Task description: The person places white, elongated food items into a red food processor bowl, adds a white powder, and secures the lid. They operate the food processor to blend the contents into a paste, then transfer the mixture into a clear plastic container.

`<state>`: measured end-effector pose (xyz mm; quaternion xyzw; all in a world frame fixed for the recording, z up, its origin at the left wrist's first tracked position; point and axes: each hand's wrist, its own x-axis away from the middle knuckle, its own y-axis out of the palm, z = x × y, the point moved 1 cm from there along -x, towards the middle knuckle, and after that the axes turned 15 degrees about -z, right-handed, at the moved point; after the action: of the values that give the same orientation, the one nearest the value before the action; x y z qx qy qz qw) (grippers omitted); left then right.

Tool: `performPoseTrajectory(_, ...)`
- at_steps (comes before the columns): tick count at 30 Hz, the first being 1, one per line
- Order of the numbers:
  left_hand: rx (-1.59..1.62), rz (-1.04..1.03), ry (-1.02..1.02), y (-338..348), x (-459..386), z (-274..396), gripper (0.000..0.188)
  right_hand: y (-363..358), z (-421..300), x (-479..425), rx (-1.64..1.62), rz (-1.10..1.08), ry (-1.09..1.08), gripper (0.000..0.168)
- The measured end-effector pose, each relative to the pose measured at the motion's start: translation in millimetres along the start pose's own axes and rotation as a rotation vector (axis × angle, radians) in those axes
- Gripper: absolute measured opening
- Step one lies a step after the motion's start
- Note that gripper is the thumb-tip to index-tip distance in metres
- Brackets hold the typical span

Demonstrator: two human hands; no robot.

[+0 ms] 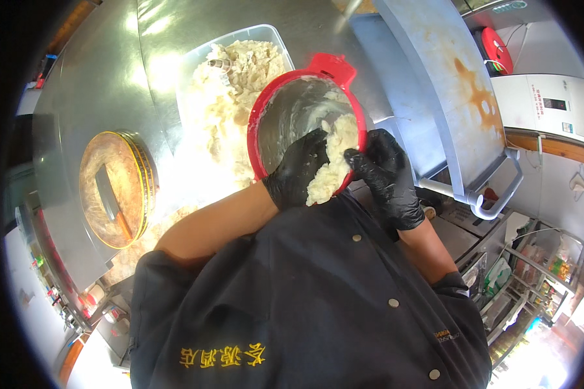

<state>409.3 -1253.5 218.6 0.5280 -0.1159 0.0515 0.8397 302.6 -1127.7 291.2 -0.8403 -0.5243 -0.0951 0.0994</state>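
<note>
My left hand point(301, 167), in a black glove, reaches into a bowl with a red rim point(259, 109), its curled fingers around a long lump of pale, soft doughy mass point(338, 155). On the bowl's right side, my right hand point(387, 177), also black-gloved, grips the rim with its thumb against the lump. Pale smears coat the bowl's inner wall. Behind and left of the bowl, a clear plastic tub point(267, 31) is heaped with similar pale mass point(253, 56), with a small, partly buried object point(221, 64) on top.
A knife point(108, 194) lies on a round cutting board point(92, 160) at the left of the steel worktop point(102, 73). To the right stands a blue-grey cart point(433, 58) with brown stains and a handle point(503, 209). Wire shelving point(540, 267) holds goods at the lower right.
</note>
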Motion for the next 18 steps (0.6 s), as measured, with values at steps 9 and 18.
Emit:
performPoseTrajectory(9, 0.414, -0.278, 0.343, 14, 7, 46, 0.046, -26, 43, 11, -0.196, 0.117, 0.059, 0.021)
performPoseTrajectory(18, -1.182, 0.493, 0.521, -132, 55, 81, 0.027, -55, 44, 37, -0.250, 0.257, -0.119, 0.029)
